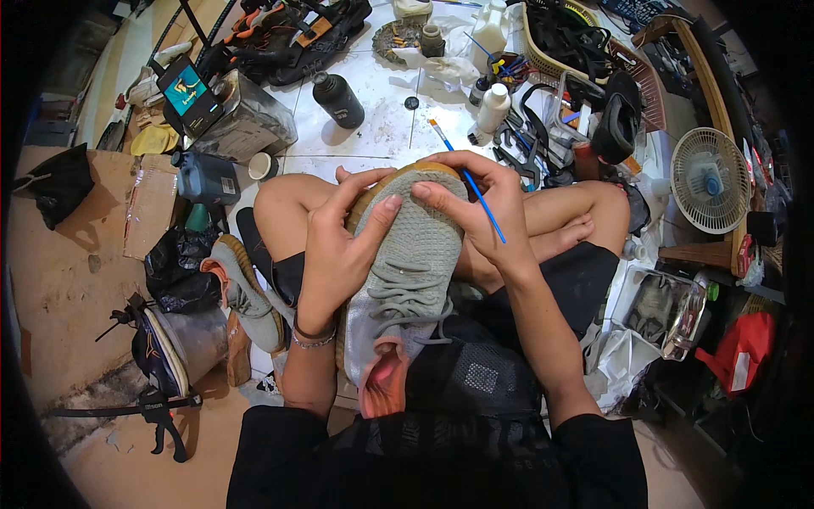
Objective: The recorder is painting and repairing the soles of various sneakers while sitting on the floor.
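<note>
A grey knit sneaker (415,242) with a gum-coloured sole and an orange lining is held over my lap, toe pointing away from me. My left hand (343,242) grips its left side near the toe, thumb on the upper and fingers round the sole edge. On the other side my right hand (483,204) closes on the toe, thumb pressed on the knit. A blue-handled paintbrush (483,202) lies across that hand, its bristles pointing up and away. The matching sneaker (248,293) stands left of my crossed legs.
Beyond my knees stand a black bottle (338,100) and a white bottle (493,109). At left a phone (187,95) leans by a metal can (246,123). A fan (710,180) stands at right. A bar clamp (157,411) lies lower left, a foil tray (661,310) lower right.
</note>
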A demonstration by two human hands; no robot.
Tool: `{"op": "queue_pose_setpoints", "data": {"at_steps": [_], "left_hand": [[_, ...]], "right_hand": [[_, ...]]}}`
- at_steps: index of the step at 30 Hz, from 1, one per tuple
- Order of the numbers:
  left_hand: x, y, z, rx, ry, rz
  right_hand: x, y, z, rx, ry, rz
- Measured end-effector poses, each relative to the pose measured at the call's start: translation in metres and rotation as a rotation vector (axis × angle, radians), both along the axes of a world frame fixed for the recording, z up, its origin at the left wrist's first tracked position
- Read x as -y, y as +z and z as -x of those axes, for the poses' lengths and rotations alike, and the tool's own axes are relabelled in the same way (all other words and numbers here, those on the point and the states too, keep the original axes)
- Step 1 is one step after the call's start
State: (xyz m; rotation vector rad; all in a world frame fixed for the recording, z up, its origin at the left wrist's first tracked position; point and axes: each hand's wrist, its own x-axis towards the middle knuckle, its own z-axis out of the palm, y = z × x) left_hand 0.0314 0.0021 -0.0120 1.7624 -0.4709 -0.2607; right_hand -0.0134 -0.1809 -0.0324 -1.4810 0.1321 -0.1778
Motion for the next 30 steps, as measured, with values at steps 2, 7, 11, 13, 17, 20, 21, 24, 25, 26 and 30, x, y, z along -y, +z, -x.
{"op": "queue_pose_setpoints", "data": {"at_steps": [2, 7, 11, 13, 17, 20, 21, 24, 25, 26, 30], "left_hand": [[-0.001, -0.006, 0.000, -0.048, 0.001, 0.020], [-0.007, -0.019, -0.004, -0.138, 0.036, 0.078], [-0.014, -0.023, -0.007, -0.133, 0.050, 0.106], [-0.017, -0.026, -0.008, -0.124, 0.040, 0.121], [-0.022, -0.031, -0.006, -0.236, 0.018, 0.237], [-0.023, -0.032, -0.009, -0.252, -0.008, 0.288], [-0.022, -0.031, -0.010, -0.236, -0.016, 0.267], [-0.021, -0.023, -0.022, -0.189, -0.073, 0.138], [-0.017, -0.022, -0.029, -0.160, -0.108, 0.191], [-0.015, -0.020, -0.035, -0.146, -0.090, 0.213], [-0.004, -0.023, -0.051, -0.098, -0.214, 0.069]], "right_hand": [[0.000, -0.007, -0.001, 0.008, 0.018, -0.009], [-0.003, -0.024, 0.013, -0.037, 0.174, -0.175], [-0.013, -0.032, 0.029, -0.109, 0.274, -0.420], [-0.014, -0.033, 0.031, -0.096, 0.268, -0.353], [-0.014, -0.031, 0.030, -0.090, 0.236, -0.194], [-0.014, -0.027, 0.027, -0.151, 0.206, -0.056], [-0.014, -0.025, 0.026, -0.134, 0.193, -0.108], [-0.016, -0.017, 0.024, -0.152, 0.226, -0.140], [-0.017, -0.015, 0.023, -0.168, 0.251, -0.144], [-0.019, -0.014, 0.022, -0.172, 0.288, -0.152], [-0.021, -0.016, 0.018, -0.264, 0.336, -0.205]]}}
